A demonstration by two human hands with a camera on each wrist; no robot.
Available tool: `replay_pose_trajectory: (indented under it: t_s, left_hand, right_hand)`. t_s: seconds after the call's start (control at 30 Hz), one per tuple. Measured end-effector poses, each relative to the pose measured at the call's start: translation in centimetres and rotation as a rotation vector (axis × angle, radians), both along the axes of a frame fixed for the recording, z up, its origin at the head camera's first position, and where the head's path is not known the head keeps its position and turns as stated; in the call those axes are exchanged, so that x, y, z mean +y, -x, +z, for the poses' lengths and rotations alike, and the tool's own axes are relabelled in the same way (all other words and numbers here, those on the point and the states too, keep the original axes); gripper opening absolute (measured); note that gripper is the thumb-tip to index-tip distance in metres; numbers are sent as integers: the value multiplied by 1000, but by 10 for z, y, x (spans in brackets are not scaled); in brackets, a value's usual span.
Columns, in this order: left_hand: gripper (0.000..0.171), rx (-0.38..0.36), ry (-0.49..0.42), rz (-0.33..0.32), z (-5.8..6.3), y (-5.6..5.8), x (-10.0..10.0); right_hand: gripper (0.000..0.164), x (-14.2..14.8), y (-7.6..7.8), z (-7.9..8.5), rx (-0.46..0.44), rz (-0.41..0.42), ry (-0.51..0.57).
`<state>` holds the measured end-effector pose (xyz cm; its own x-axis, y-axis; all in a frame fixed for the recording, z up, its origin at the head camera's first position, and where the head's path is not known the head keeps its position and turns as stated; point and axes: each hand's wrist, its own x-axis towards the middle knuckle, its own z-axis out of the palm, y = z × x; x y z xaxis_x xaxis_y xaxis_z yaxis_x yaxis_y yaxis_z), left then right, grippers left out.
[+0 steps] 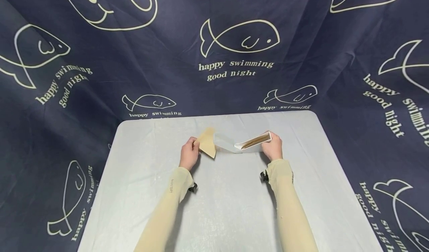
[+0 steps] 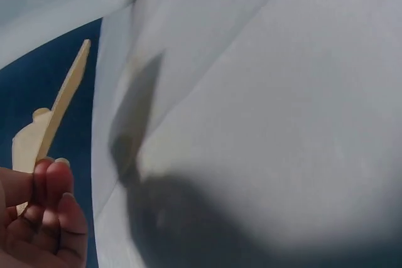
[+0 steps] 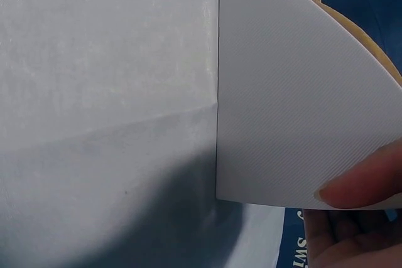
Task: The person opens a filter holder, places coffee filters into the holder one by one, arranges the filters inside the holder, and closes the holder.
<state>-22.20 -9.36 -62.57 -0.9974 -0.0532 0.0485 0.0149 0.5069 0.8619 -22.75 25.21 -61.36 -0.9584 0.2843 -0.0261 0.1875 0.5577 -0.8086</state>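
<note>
Box: white, narrow, one long side cut away in a slope; at the far half of the desk, right of centre, in the right hand. Whether its base rests on the desk or hangs just above, cannot tell. Head view gives the box's open side, white rim around brown contents packed as thin layers. Right wrist view gives what the head view does not: fine diagonal ribbing on the broad panel, a curved cut edge with a tan border showing past it, the thumb laid on the panel and the fingers behind its edge. Right hand thus grips the box at one end. Left hand pinches a tan card, left of the box. In the head view the card shows a broad, angular face with a pointed lower corner; left wrist view has it nearly edge-on, a thin strip with a small rounded bump at one side, held between thumb and fingers. Its shadow falls on the pale surface alongside.
</note>
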Motion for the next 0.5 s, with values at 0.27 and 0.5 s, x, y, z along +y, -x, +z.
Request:
replay_pose_trajectory:
  t_s: [0.27,0.5]
  left_hand:
    - [16,5,-147,48,14,-9,-23]
    - [18,91,-170,70,33,-12,-26]
  right_hand:
    - [47,0,1,0,3,4,2]
    - [46,-1,0,1,1,-1,13]
